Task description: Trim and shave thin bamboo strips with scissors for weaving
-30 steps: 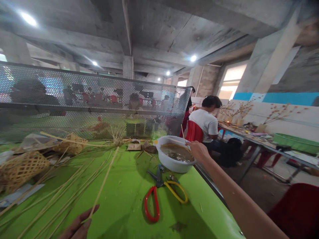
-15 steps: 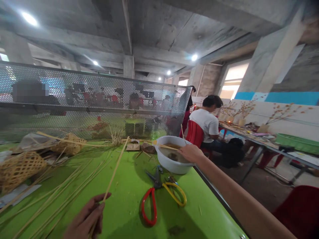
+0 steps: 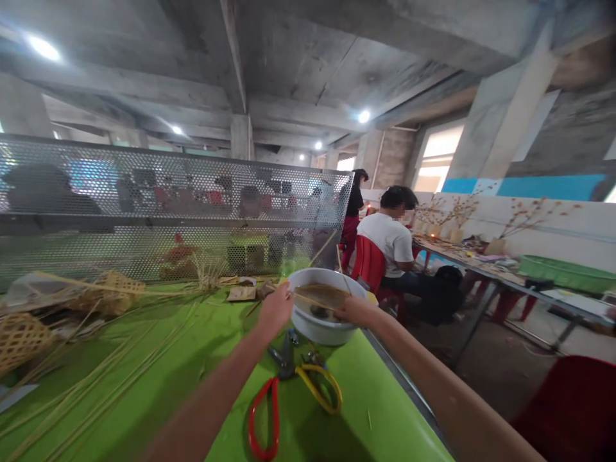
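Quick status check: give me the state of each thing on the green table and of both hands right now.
Left hand: closed on the bamboo strip, at the bowl's rim.
Right hand: pinching the strip's other end.
Bamboo strip: spans the bowl, just over the liquid.
White bowl: upright, holding brown liquid.
Scissors: lying flat, untouched.
Loose strips: scattered flat.
Woven basket: on its side.

Both arms extend forward. Left hand [image 3: 275,310] and right hand [image 3: 353,310] are level, fingers closed, near each other.
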The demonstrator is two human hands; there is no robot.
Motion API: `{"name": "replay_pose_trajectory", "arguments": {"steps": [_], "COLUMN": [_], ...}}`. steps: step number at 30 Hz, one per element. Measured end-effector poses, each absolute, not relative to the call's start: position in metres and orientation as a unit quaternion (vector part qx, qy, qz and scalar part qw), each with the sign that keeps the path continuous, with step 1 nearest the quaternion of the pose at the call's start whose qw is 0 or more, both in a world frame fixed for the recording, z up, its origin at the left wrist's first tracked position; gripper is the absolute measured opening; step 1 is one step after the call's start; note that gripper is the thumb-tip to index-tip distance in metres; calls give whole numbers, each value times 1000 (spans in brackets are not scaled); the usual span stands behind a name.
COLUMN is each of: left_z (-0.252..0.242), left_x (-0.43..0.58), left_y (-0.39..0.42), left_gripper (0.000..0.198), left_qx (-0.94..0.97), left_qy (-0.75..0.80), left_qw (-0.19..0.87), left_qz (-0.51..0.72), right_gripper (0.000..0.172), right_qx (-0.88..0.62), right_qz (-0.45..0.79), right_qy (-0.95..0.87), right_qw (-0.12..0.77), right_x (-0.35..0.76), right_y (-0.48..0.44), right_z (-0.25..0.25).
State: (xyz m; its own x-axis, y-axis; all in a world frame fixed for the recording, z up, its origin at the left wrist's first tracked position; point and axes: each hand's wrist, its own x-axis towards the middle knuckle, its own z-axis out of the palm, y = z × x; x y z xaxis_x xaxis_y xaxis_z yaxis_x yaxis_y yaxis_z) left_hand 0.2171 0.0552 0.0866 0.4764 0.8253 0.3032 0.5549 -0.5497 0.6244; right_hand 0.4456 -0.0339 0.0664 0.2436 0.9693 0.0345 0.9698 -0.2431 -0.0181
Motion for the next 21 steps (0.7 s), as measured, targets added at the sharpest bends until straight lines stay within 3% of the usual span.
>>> {"name": "replay_pose_trajectory", "arguments": {"steps": [5,12,17,21], "left_z": [82,81,83,78], "left_x": [243,262,275,287], "left_y": [72,91,105,105], "left_gripper": [30,31,31,31], "left_qx": [875,917,933,938], "left_qy": [393,341,301,272], "left_qw": [177,128,137,173], "left_qz": [221,164,140,132], "right_gripper": [27,26,37,30], "right_qx": [-767,-714,-711,-704], "right_qz": [40,57,52,46], "right_qy": [-640,-687,-682,-690], "right_qw": [25,122,164,163], "right_x": [454,455,446,432], "right_y": [-43,-57,-47,-32], "right_z": [69,72,71,70]}}
